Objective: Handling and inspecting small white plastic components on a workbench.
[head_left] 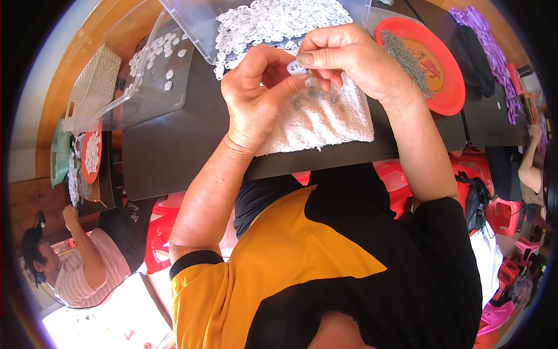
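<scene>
Between my two hands is a small white plastic piece with holes in it, like a cord lock. My left hand is closed round it from the left, thumb and fingers on its edges. From the right, my right hand pinches at its upper edge with thumb and forefinger; whether something smaller sits in that pinch is hidden. Both hands are raised above a folded white towel on the dark table. A few small dark or clear bits show on the towel below my fingers, too blurred to name.
A clear bin heaped with white pieces stands beyond the towel. Right of it, a red plate holds small grey parts. At left, a clear tray carries scattered white pieces. Co-workers sit at both sides; purple cord lies far right.
</scene>
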{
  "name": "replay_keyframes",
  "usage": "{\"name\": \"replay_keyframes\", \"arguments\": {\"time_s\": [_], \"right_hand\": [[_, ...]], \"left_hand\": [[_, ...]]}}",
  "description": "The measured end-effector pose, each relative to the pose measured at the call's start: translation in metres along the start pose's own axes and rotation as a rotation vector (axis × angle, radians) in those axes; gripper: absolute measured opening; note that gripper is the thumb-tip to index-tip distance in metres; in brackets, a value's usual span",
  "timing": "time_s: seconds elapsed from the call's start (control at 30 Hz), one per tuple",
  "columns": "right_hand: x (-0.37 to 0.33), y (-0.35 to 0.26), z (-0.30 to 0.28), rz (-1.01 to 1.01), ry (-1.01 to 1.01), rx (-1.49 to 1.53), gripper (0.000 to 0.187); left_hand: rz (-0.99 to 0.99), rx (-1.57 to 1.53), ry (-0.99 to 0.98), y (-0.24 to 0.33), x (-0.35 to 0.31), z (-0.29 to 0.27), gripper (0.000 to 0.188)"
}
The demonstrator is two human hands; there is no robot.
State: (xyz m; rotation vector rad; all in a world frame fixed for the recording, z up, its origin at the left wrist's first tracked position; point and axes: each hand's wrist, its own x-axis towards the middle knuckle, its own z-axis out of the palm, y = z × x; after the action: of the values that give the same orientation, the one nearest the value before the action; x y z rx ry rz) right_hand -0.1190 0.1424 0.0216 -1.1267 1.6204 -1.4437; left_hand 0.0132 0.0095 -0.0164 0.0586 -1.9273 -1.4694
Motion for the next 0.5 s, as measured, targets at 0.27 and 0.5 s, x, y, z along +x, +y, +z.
{"name": "replay_keyframes", "arguments": {"time_s": [0.27, 0.5], "right_hand": [[-0.0024, -0.0037, 0.0079, 0.019, 0.033, -0.004, 0.02], [-0.0021, -0.0031, 0.0032, -0.003, 0.065, 0.092, 0.018]], "left_hand": [[0.071, 0.154, 0.016, 0.0028, -0.0029, -0.0006, 0.024], [0.076, 0.13, 0.015, -0.0008, 0.0003, 0.0034, 0.025]]}}
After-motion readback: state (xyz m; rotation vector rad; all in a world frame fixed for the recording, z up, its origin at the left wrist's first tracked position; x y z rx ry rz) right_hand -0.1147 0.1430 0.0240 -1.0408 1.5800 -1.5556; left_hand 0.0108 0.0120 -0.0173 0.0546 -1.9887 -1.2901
